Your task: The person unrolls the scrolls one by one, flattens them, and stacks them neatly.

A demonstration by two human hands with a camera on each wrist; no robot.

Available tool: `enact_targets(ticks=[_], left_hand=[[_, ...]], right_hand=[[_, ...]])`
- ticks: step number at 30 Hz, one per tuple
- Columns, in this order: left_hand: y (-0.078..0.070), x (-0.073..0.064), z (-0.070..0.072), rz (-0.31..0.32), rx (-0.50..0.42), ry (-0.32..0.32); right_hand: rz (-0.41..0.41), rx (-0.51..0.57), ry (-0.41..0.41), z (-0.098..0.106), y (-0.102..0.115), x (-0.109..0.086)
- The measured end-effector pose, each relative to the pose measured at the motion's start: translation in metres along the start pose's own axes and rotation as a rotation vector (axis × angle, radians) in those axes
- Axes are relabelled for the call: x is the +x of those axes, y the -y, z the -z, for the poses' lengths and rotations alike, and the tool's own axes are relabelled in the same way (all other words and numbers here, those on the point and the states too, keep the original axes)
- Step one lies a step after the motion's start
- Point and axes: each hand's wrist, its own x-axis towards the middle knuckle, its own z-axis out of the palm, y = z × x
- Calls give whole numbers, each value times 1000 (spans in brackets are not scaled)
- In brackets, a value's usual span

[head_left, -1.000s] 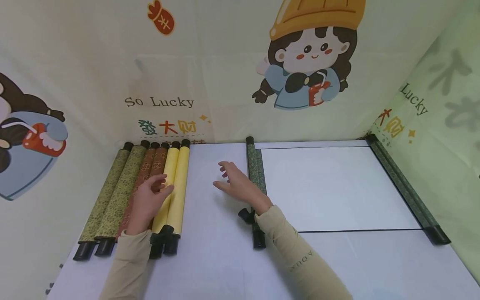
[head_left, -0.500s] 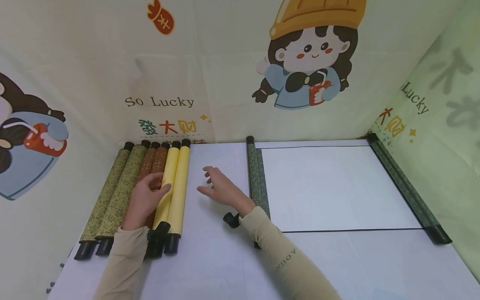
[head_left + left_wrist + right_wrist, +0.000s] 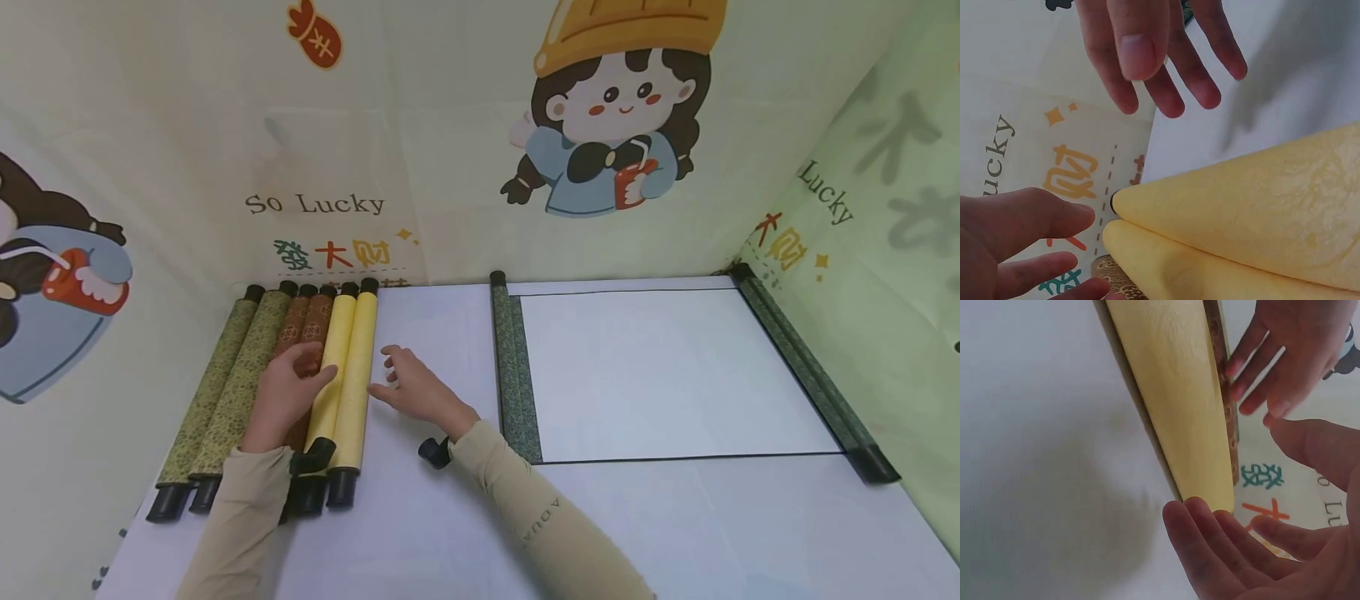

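Observation:
In the head view, two yellow rolled scrolls (image 3: 355, 375) with black end knobs lie side by side at the right of a row of rolls. My left hand (image 3: 288, 392) is over the left yellow scroll and the brown scrolls (image 3: 315, 321), partly hiding them; its fingers are loosely bent and grip nothing. Just right of the yellow pair, above the table, my right hand (image 3: 420, 389) has its fingers spread and thumb apart, holding nothing. The left wrist view shows the yellow scrolls (image 3: 1260, 206) below both hands. Whether any fingertip touches a scroll I cannot tell.
Two olive patterned scrolls (image 3: 225, 400) lie at the row's left end. To the right, an unrolled scroll with white paper (image 3: 675, 375) has dark green rolled ends (image 3: 813, 375). A printed cloth wall (image 3: 450, 125) stands behind the white table (image 3: 450, 533).
My right hand has moved left, from beside the unrolled scroll's left end to beside the yellow scrolls. My left hand has shifted slightly left. The scrolls have stayed in place.

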Motion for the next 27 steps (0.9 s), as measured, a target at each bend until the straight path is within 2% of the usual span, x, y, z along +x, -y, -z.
enact_targets(ticks=[13, 18, 27], left_hand=[[4, 7, -5, 14, 37, 41], [4, 8, -9, -4, 71, 77], [1, 9, -13, -4, 112, 86]], right_hand=[[-31, 65, -31, -22, 6, 10], [-47, 50, -37, -26, 7, 11], [-84, 57, -56, -34, 4, 15]])
